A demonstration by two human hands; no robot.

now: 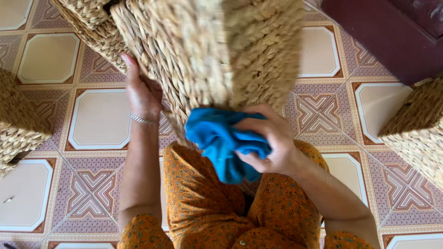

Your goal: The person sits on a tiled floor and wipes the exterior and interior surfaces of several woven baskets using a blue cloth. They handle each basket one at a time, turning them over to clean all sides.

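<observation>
Right hand clutches blue cloth against woven basket

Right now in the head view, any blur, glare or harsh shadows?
Head view: the woven basket is smeared by motion blur at top centre; the blue cloth in the right hand and the left hand are fairly sharp. Light is soft and even, with no glare on the tiled floor and only faint shadows.

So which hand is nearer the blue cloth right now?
Right. The right hand grips the blue cloth against the woven basket. The left hand rests on the basket's side, apart from the cloth.
</observation>
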